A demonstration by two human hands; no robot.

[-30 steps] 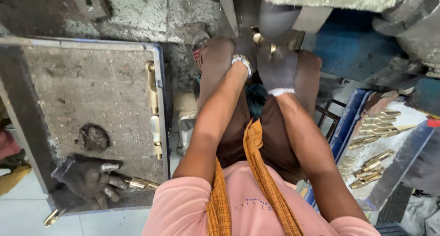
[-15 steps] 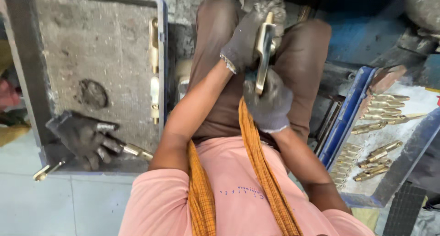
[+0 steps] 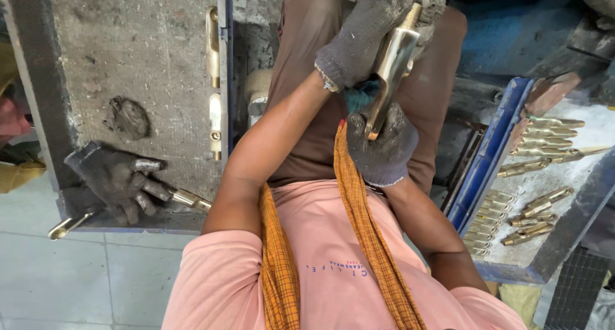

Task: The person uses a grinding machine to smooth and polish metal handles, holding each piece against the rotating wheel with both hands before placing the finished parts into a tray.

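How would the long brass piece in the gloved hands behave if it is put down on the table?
The brass piece looks like solid metal, so probably stiff and heavy for its size. Its flat-sided body suggests it would lie still rather than roll. Polished faces may be slippery, though both knit gloves likely help.

Left hand (image 3: 368,35) clenched above; right hand (image 3: 384,144) clenched below, both gloved

A person seen from above wears a salmon-pink short-sleeved T-shirt (image 3: 333,266) with a small line of dark print across the chest. A mustard-orange checked cloth scarf (image 3: 359,227) hangs round the neck in two long strips down the front. Brown trousers (image 3: 307,61) cover the legs. Both hands wear dark grey knitted work gloves: the left hand (image 3: 359,41) has a fraying pale cuff edge, the right hand (image 3: 384,147) a lighter ribbed cuff. The forearms are bare.
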